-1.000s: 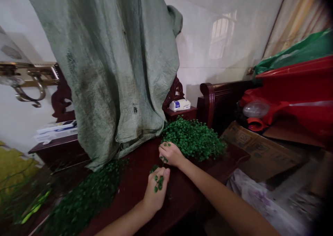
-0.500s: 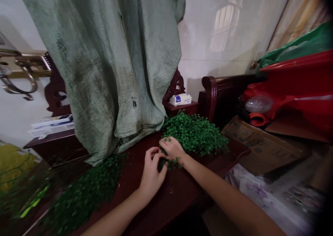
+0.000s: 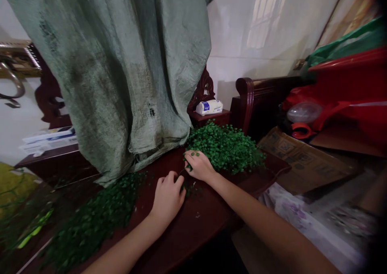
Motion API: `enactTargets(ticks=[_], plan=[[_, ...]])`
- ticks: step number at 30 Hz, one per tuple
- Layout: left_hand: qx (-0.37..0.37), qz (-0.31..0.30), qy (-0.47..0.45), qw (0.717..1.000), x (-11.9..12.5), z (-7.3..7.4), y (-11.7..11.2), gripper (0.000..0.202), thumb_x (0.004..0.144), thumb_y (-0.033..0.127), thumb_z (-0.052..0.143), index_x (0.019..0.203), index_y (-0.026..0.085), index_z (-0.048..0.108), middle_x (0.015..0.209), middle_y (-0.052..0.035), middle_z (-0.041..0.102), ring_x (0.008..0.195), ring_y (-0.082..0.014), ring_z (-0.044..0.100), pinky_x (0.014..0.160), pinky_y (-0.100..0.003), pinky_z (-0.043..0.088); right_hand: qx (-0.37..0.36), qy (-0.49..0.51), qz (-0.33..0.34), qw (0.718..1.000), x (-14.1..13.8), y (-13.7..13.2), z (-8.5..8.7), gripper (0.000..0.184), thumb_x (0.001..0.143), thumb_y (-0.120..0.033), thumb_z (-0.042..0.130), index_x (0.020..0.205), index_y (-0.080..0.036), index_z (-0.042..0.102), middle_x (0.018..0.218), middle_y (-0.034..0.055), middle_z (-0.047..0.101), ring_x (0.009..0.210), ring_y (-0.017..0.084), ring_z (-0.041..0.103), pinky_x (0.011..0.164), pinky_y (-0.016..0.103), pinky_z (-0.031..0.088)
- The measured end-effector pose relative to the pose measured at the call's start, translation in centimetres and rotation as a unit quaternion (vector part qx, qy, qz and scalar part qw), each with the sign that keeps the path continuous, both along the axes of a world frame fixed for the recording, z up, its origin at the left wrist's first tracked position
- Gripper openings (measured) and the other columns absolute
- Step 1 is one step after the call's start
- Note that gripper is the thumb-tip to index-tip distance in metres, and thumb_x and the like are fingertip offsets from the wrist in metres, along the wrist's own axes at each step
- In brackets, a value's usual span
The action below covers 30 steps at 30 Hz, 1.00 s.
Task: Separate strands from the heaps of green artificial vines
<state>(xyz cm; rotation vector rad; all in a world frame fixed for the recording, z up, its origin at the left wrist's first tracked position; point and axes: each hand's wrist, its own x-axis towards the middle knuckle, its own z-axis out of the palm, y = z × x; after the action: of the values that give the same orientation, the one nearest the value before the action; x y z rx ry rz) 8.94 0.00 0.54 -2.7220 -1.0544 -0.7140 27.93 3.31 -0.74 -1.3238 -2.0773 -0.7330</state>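
My left hand [image 3: 169,195] is closed, fingertips pinched low over the dark red wooden table [image 3: 196,229]. Just beyond it, my right hand [image 3: 200,167] is also closed, with small round green leaves poking out between its fingers. A thin stem of a green leafy sprig [image 3: 182,170] runs from one hand to the other; most of it is hidden by the fingers. Touching distance from my right hand lies a bushy heap of small-leaved greenery [image 3: 228,149]. A longer, darker heap of similar greenery [image 3: 93,221] stretches along the table's left side.
A large grey-green woven sack [image 3: 142,72] stands at the back of the table. Behind it on the right sits a tissue pack [image 3: 209,107]. At the right are a flattened cardboard box [image 3: 302,157] and red plastic items [image 3: 347,80]. White boxes [image 3: 50,140] lie at the left.
My left hand has moved left and toward me, away from my right hand, and the stem between them now shows. The view has shifted slightly.
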Motion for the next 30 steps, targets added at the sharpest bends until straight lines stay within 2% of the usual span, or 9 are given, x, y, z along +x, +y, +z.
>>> enactTargets(ticks=[3,9,12,14,16,19,21,25,30], plan=[[0.011,0.003,0.038,0.999,0.1,-0.2,-0.6,0.010,0.082,0.017,0.054,0.090,0.019,0.061,0.089,-0.0084,0.059,0.084,-0.0279,0.059,0.076,-0.041,0.047,-0.009,-0.001,-0.008,1.000,-0.1,0.0,0.2,0.010,0.082,-0.013,0.051,0.090,-0.015,0.057,0.100,0.0128,0.064,0.098,0.024,0.057,0.088,0.036,0.044],[0.005,-0.004,0.060,0.998,0.4,-0.3,-2.0,0.014,0.090,0.024,0.047,0.084,0.021,0.059,0.087,-0.0061,0.058,0.074,-0.0219,0.059,0.059,-0.030,0.045,-0.025,0.000,-0.035,0.999,-0.4,0.3,0.2,0.009,0.083,-0.014,0.050,0.089,-0.014,0.056,0.091,0.0122,0.063,0.089,0.024,0.056,0.087,0.036,0.044],[-0.004,-0.015,0.058,0.998,0.4,-0.3,-2.3,0.019,0.093,0.029,0.044,0.083,0.021,0.058,0.085,-0.0060,0.058,0.072,-0.0215,0.060,0.055,-0.028,0.046,-0.034,0.001,-0.040,0.999,-0.4,0.4,0.1,0.007,0.083,-0.015,0.050,0.088,-0.015,0.056,0.091,0.0116,0.063,0.087,0.024,0.056,0.087,0.036,0.044],[-0.009,-0.027,0.055,0.998,0.0,-0.5,-2.3,0.014,0.091,0.027,0.047,0.087,0.021,0.060,0.087,-0.0067,0.059,0.073,-0.0223,0.061,0.056,-0.029,0.048,-0.040,0.001,-0.040,0.998,-0.4,0.4,0.0,0.007,0.083,-0.016,0.050,0.088,-0.016,0.056,0.090,0.0110,0.063,0.087,0.024,0.056,0.087,0.036,0.044],[-0.012,-0.045,0.041,0.998,-0.7,-0.7,-2.1,0.017,0.088,0.023,0.050,0.101,0.023,0.061,0.097,-0.0080,0.061,0.079,-0.0243,0.063,0.059,-0.031,0.051,-0.044,0.003,-0.037,0.998,-0.3,0.4,0.0,0.008,0.083,-0.016,0.051,0.089,-0.015,0.056,0.092,0.0118,0.063,0.088,0.024,0.056,0.088,0.036,0.044],[-0.040,-0.077,-0.007,0.996,-1.9,-1.2,-1.6,0.041,0.088,0.015,0.045,0.128,0.027,0.050,0.113,-0.0089,0.059,0.096,-0.0272,0.063,0.069,-0.035,0.054,-0.047,0.006,-0.028,0.998,-0.2,0.3,0.1,0.011,0.083,-0.016,0.050,0.093,-0.014,0.057,0.099,0.0141,0.063,0.092,0.025,0.056,0.089,0.037,0.043],[-0.080,-0.097,-0.060,0.990,-2.5,-1.2,-1.3,0.043,0.091,0.013,0.042,0.131,0.027,0.046,0.120,-0.0089,0.056,0.103,-0.0257,0.061,0.078,-0.036,0.054,-0.053,0.007,-0.017,0.998,-0.2,0.2,0.2,0.015,0.083,-0.015,0.050,0.097,-0.014,0.057,0.103,0.0143,0.063,0.095,0.025,0.056,0.089,0.037,0.043],[-0.138,-0.115,-0.215,0.960,-2.9,-1.0,-0.7,0.028,0.089,0.015,0.049,0.116,0.023,0.050,0.115,-0.0079,0.055,0.106,-0.0223,0.057,0.091,-0.036,0.049,-0.063,0.011,0.001,0.998,-0.5,-0.5,0.4,0.031,0.084,-0.022,0.054,0.112,-0.011,0.054,0.120,0.0166,0.058,0.110,0.027,0.053,0.094,0.039,0.042],[-0.173,-0.064,-0.350,0.919,-2.9,-1.1,0.5,0.019,0.083,0.015,0.054,0.101,0.022,0.052,0.101,-0.0050,0.054,0.094,-0.0212,0.057,0.083,-0.035,0.050,-0.075,0.014,0.036,0.996,-1.4,-2.0,1.3,0.047,0.085,-0.033,0.055,0.125,-0.009,0.050,0.139,0.0182,0.046,0.128,0.030,0.040,0.103,0.045,0.036]])
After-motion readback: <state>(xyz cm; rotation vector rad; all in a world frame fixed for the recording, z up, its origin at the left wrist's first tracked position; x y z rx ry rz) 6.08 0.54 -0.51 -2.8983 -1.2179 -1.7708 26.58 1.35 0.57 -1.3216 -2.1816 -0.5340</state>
